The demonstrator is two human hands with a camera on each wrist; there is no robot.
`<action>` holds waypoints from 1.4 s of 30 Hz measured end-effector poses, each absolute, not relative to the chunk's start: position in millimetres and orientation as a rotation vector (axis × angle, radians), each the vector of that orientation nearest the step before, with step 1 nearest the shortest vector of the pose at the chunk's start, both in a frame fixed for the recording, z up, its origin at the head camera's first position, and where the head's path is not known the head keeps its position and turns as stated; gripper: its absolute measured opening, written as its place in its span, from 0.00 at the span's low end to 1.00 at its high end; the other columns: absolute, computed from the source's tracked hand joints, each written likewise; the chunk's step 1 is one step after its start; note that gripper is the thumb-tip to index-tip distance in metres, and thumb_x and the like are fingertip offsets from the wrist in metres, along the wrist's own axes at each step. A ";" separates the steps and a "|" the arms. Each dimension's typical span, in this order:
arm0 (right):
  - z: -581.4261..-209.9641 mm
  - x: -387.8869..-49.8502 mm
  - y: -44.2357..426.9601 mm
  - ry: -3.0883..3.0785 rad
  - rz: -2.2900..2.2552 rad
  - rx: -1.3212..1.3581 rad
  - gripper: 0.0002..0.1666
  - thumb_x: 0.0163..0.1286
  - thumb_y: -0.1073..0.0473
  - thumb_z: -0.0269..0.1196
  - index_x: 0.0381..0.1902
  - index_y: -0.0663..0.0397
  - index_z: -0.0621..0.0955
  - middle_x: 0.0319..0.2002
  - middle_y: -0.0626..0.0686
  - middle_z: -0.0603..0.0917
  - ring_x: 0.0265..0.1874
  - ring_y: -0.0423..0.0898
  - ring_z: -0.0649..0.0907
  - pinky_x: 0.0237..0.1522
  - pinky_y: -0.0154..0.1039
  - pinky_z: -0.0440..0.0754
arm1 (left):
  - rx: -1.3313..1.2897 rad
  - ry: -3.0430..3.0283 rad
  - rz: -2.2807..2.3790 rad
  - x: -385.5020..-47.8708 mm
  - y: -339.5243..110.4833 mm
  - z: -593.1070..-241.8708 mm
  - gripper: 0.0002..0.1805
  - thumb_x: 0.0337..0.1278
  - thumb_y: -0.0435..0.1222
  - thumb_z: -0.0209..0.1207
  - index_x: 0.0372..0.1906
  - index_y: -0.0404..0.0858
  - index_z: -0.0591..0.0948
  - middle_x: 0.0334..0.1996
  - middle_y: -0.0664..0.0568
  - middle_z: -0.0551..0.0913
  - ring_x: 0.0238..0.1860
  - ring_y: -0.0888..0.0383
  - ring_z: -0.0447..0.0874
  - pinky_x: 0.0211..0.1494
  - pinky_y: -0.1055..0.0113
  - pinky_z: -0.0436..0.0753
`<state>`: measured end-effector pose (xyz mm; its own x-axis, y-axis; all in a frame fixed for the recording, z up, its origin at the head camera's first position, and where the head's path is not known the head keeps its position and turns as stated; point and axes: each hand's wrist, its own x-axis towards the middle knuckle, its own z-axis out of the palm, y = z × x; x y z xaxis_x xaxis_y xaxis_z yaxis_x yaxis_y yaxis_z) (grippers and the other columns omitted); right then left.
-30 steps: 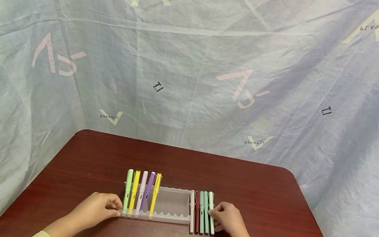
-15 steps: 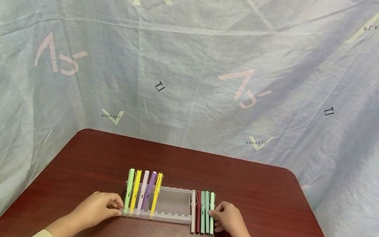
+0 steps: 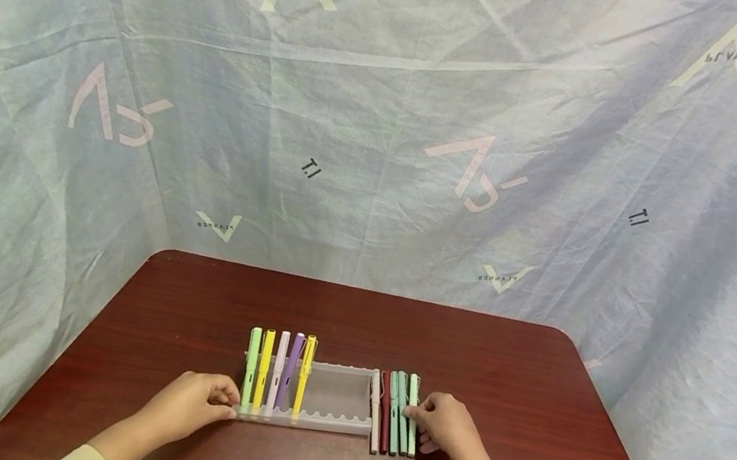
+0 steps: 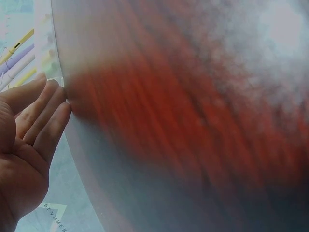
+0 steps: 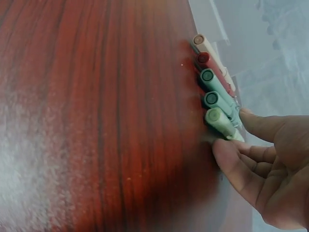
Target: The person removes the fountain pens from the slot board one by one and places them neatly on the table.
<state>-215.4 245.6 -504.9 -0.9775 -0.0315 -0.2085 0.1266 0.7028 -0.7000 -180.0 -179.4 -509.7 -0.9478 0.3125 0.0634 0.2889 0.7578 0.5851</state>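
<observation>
A translucent pen tray (image 3: 334,423) with notched long sides lies on the table. Across its left part lie several pens: light green (image 3: 251,366), yellow (image 3: 263,368), pale pink (image 3: 278,370), purple (image 3: 290,368) and another yellow pen (image 3: 304,375). My left hand (image 3: 197,401) holds the tray's near left corner between thumb and fingers. Right of the tray, a row of pens includes a beige pen (image 3: 375,412), a dark red pen (image 3: 385,414) and two teal pens (image 3: 395,416). At the row's right end, my right hand (image 3: 448,427) pinches a pale green pen (image 5: 219,120).
The dark red wooden table (image 3: 352,322) has rounded far corners. Behind it and at both sides hangs a grey printed cloth (image 3: 369,140). The tray's right part shows bare notches, with the beige pen close beside its right end.
The near end of the pale green pen has shifted slightly left, closer to the teal pens. Both hands stay almost where they were.
</observation>
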 end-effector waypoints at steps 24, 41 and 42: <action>-491.1 -222.4 199.1 2.380 -1.628 -0.420 0.24 0.70 0.53 0.63 0.53 0.69 0.79 0.43 0.66 0.86 0.42 0.60 0.86 0.44 0.48 0.85 | 0.495 2.887 0.970 -179.4 -179.4 -508.0 0.06 0.53 0.41 0.69 0.33 0.53 0.82 0.29 0.71 0.85 0.34 0.73 0.81 0.38 0.69 0.78; -503.8 -222.7 133.5 2.279 -1.663 -0.471 0.25 0.70 0.53 0.64 0.56 0.67 0.79 0.45 0.64 0.86 0.42 0.58 0.88 0.42 0.48 0.85 | 0.483 2.872 0.974 -179.2 -179.6 -506.6 0.06 0.54 0.42 0.69 0.33 0.54 0.82 0.30 0.71 0.84 0.35 0.72 0.82 0.39 0.68 0.79; -504.7 -222.6 130.3 2.277 -1.667 -0.470 0.25 0.70 0.53 0.64 0.56 0.67 0.79 0.45 0.63 0.86 0.42 0.57 0.88 0.42 0.47 0.85 | 0.484 2.873 0.973 -179.5 -179.6 -506.9 0.06 0.54 0.42 0.69 0.33 0.54 0.82 0.30 0.71 0.84 0.35 0.72 0.82 0.39 0.68 0.79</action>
<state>-222.6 130.3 -504.7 -0.9079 -0.4179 -0.0333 -0.0946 0.2815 -0.9549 -179.5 -179.6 -506.9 -0.9480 0.3164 0.0348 0.2725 0.7499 0.6029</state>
